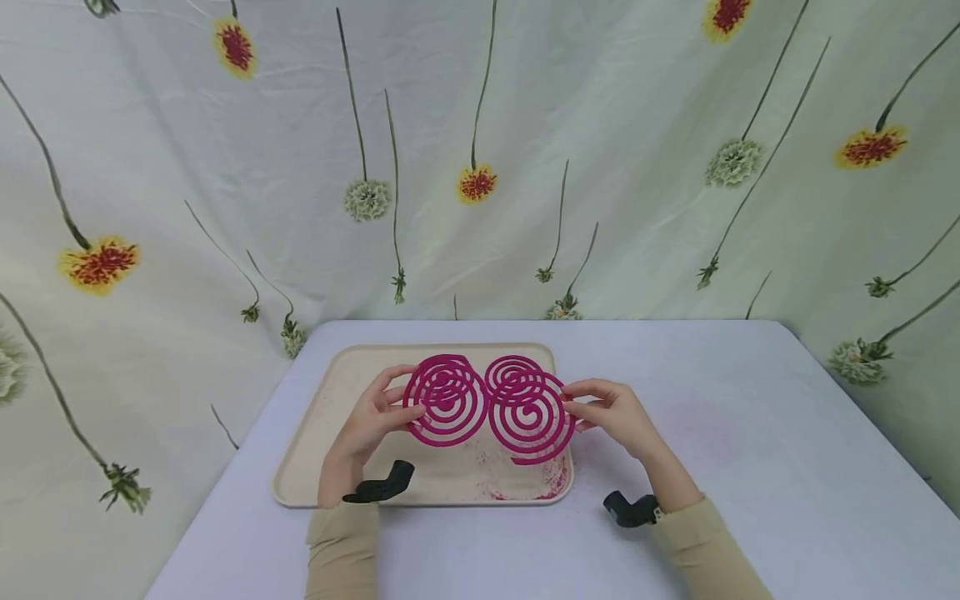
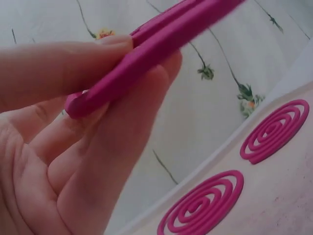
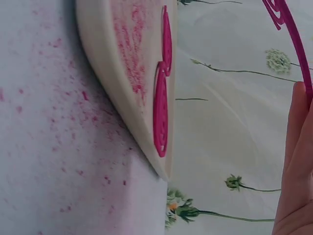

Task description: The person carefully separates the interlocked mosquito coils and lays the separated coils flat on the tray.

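Note:
A magenta mosquito coil [image 1: 445, 407] is pinched at its outer edge between the thumb and fingers of my left hand [image 1: 375, 417]. The coil's thick rim [image 2: 142, 61] crosses the left wrist view, tilted. On the right, my right hand [image 1: 611, 414] pinches the edge of a second mosquito coil [image 1: 531, 410]. Both are raised above a beige tray [image 1: 360, 503], side by side with their inner edges meeting or nearly so. Two more flat coils lie on the tray behind them, a near one [image 2: 200, 205] and a farther one [image 2: 274, 129], partly hidden in the head view.
Magenta powder [image 1: 555, 479] marks the tray's front right corner. More crumbs [image 3: 105, 178] are scattered over the white table [image 1: 720, 500] beside it. A flowered cloth [image 1: 622, 125] hangs behind the table. Black wrist mounts [image 1: 384, 483] sit at both wrists.

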Tool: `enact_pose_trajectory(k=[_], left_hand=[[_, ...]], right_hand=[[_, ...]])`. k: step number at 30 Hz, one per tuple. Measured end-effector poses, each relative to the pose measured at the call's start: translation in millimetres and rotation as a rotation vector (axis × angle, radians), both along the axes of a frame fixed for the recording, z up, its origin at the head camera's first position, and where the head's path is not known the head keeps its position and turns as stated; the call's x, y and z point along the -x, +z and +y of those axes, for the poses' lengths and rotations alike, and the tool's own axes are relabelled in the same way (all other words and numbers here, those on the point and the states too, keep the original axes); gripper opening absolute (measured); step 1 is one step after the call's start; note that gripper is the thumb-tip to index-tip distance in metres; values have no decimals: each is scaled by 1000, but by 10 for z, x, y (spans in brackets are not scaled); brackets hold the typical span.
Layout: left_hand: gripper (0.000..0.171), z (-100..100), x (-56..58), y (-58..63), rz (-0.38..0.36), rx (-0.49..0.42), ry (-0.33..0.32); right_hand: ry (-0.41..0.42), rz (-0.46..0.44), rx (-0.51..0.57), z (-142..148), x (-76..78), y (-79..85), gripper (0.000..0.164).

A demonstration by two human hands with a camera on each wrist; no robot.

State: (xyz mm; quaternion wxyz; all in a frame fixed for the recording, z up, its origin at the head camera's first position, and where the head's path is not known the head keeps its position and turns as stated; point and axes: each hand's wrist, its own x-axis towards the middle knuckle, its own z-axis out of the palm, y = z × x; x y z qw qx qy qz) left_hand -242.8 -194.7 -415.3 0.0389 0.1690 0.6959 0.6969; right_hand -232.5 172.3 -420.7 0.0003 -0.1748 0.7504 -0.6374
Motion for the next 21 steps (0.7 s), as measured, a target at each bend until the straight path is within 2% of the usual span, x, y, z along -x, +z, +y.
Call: enact_pose_trajectory(k=[8,12,21], left_hand=[[57,-160,61,-240,-155,11,12],[58,-195,77,-319,-211,47,6],[54,-251,96,-427,-271,76,-32]], right_hand=[[22,-189,38,-104,60,-185,36],[44,-213,39,-139,51,-222,37],[43,-240,12,-184,60,-282,39]])
